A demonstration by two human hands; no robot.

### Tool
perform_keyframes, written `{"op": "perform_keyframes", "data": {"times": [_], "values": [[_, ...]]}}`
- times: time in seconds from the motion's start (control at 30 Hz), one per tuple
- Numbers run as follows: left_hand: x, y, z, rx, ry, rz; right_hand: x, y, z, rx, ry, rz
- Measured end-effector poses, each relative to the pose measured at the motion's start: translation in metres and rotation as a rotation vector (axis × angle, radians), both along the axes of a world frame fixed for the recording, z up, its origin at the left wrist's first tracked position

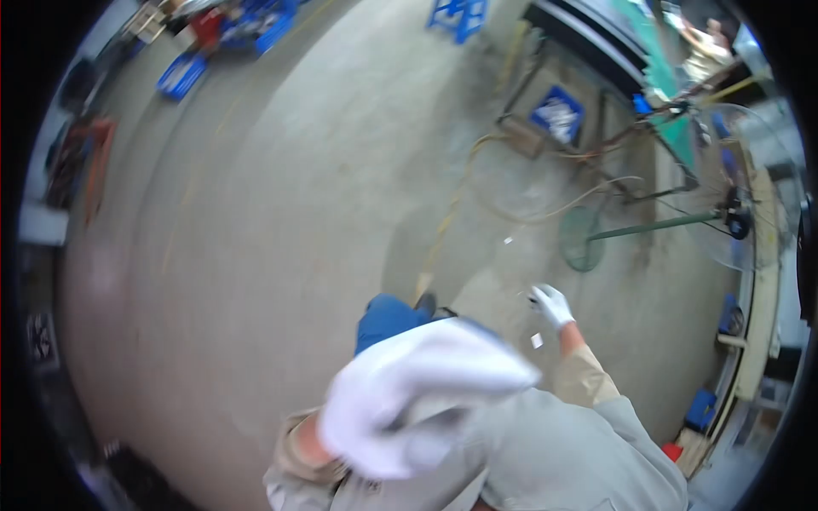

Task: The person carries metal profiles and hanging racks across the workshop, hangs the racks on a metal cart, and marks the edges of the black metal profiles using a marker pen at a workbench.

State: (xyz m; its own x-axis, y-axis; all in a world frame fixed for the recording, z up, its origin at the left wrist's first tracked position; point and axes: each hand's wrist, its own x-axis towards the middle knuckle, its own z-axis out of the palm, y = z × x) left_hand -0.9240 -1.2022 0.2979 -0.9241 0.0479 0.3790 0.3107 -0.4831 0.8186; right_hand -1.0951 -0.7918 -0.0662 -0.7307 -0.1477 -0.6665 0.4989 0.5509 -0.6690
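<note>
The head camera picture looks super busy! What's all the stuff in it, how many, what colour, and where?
White scraps: two plain ones, white, floor near the right hand
Stool: one, blue, top
Bins: at least three, blue, one under the table, others upper left
Table: one, black and green, upper right
Brown block: one, brown, under the table
Hose: at least one, yellowish, floor
Fan stand: one, green, right
Frame: one, orange, far left
Other person: one, pale clothes, top right
Floor: one, grey, middle
Blurry edge clutter: uncountable
Trouser leg: one, blue, below centre
Left hand: one, white-gloved, bottom centre
Right hand: one, white-gloved, right of centre
</note>
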Motion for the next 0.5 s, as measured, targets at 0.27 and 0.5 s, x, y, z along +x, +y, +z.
{"op": "perform_keyframes", "data": {"times": [0.27,0.5], "values": [[-0.212,-0.119,0.102,-0.999,0.395,0.096,-0.208,-0.219,0.048,-0.009,0.165,0.216],[-0.434,-0.189,0.094,-0.749,0.576,0.108,-0.202,-0.153,-0.082,0.235,-0.189,0.069]]}}
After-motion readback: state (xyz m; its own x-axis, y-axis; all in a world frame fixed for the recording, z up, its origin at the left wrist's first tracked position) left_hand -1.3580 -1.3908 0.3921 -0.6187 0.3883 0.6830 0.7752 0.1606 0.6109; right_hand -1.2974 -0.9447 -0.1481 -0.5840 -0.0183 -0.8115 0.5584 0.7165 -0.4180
